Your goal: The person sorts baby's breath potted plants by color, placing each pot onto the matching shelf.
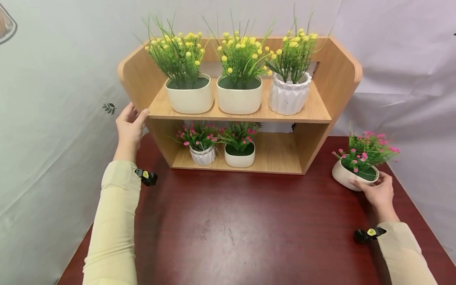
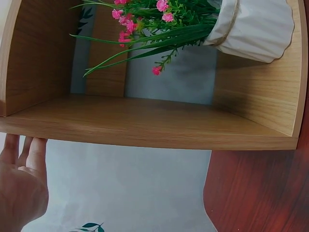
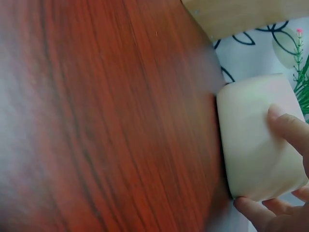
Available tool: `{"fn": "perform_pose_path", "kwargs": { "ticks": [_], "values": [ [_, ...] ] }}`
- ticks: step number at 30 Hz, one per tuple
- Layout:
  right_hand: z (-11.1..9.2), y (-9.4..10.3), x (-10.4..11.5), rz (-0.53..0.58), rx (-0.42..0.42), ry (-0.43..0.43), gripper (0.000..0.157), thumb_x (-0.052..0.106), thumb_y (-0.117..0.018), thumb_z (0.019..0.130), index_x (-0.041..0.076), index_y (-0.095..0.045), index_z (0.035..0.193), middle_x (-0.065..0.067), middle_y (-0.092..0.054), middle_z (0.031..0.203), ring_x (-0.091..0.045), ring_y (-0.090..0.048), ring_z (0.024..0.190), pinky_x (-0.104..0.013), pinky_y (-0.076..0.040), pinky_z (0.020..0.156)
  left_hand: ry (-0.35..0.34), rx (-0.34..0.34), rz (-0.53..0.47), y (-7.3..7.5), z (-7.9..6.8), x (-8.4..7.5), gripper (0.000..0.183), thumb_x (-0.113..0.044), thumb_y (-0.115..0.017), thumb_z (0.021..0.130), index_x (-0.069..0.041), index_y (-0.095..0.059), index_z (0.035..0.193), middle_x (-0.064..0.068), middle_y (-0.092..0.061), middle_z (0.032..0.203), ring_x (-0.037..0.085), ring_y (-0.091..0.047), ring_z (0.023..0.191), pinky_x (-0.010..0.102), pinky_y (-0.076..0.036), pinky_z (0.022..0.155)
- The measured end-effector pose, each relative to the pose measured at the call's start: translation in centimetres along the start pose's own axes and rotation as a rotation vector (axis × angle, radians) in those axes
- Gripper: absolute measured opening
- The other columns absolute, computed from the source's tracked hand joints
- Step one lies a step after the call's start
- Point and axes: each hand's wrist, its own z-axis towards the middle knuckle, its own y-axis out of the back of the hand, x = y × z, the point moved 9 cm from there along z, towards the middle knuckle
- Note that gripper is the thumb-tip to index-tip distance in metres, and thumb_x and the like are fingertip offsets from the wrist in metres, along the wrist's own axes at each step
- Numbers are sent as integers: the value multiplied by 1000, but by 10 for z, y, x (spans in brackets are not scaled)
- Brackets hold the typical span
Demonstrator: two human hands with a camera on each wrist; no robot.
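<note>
My right hand (image 1: 382, 194) grips a cream oval flower pot (image 1: 347, 179) with pink artificial flowers, at the table's right side. The thumb lies along the pot's wall in the right wrist view, with the other fingers around its end; the pot is slightly tilted. At the left, my left hand (image 1: 129, 128) touches the side panel of a two-tier wooden shelf (image 1: 246, 115). Its fingers (image 2: 36, 157) lie straight against the panel's outer face in the left wrist view.
Three pots of yellow flowers stand on the upper tier, two cream ovals (image 1: 190, 98) (image 1: 239, 99) and a ribbed white one (image 1: 289, 97). Below are a ribbed pot (image 1: 203, 156) and an oval pot (image 1: 240, 159) with pink flowers. The dark red table (image 1: 228, 221) extends in front.
</note>
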Motion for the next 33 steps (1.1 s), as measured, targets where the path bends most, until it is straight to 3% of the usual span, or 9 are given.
{"fn": "perform_pose_path", "kwargs": {
  "ticks": [5,12,26,33],
  "values": [
    [-9,-3,7,-29,46,48,89,34,-76,78,0,-26,143,-16,-43,127,10,-34,83,-10,-33,63,7,6,-22,0,1,2,51,-1,-63,87,-20,-56,134,11,-50,141,21,-51,125,42,-38,108],
    [-24,-3,24,-25,58,163,89,29,-78,77,-4,-26,142,-20,-43,127,20,-33,71,-2,-36,55,14,2,-20,0,0,2,52,-1,-64,87,-20,-55,135,10,-48,142,23,-49,128,44,-36,109],
    [-59,0,51,-37,68,327,86,21,-81,74,-3,-31,140,-26,-49,124,25,-34,73,-2,-33,61,7,23,-11,-1,-3,0,51,-2,-62,89,-20,-54,136,10,-48,143,22,-48,128,44,-35,109],
    [-73,-2,57,-19,93,367,85,18,-82,73,-3,-32,139,-28,-51,123,26,-36,75,2,-35,61,-5,39,12,-3,-4,-2,51,-5,-63,89,-21,-53,137,9,-46,145,24,-44,133,45,-33,110]
  ]
}}
